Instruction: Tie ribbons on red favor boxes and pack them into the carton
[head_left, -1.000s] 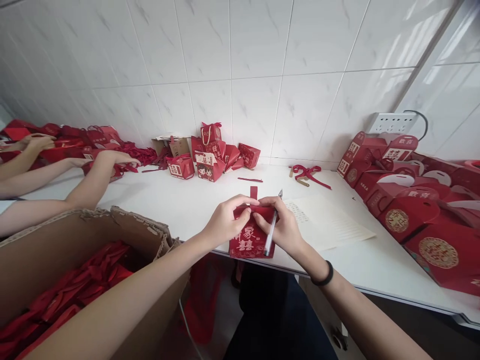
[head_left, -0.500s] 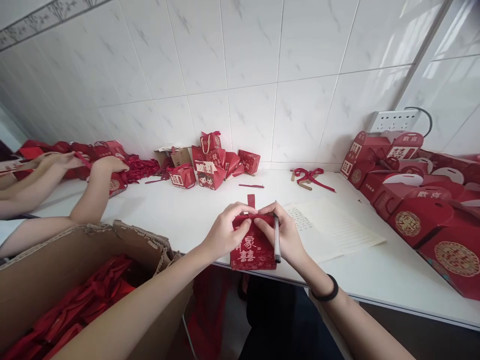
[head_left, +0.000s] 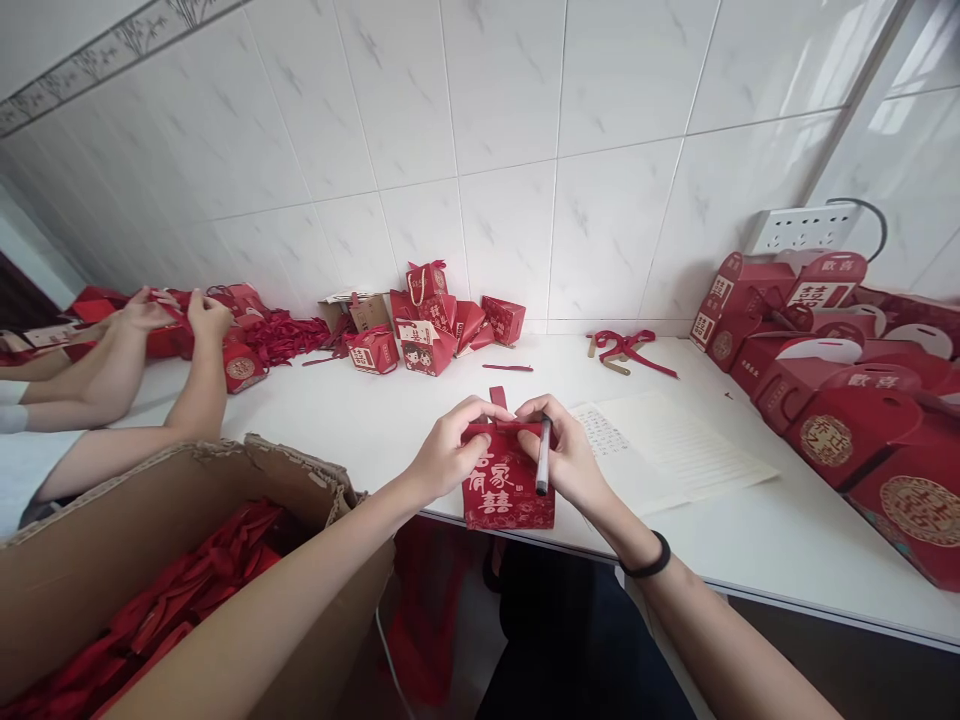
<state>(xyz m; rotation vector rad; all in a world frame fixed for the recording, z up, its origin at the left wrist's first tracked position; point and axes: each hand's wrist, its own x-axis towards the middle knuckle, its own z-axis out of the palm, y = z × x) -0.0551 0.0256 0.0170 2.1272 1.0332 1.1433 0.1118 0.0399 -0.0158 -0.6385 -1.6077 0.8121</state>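
Note:
A flat red gift bag (head_left: 504,490) with pale printed characters lies at the table's front edge before me. At its upper left edge, my left hand (head_left: 457,445) is closed, thumb in front and fingers behind. My right hand (head_left: 566,455) pinches the upper right edge in the same way. A grey and black pen (head_left: 543,462) is also tucked in my right hand, pointing down over the bag. Behind the bag's top, a short red strap (head_left: 498,397) sticks up. The bag's back and my fingertips behind it are hidden.
Red boxes (head_left: 874,430) crowd the right side, with small boxes (head_left: 427,340) by the wall. Handwritten paper (head_left: 675,460) and red ribbons (head_left: 630,350) lie right of centre. A cardboard carton (head_left: 300,480) of red material stands left; beyond it, another person's hands (head_left: 208,318) handle something red.
My left hand has shifted a little left along the bag's top edge. The pen has tipped and moved left over the bag. The other person's hands have risen slightly.

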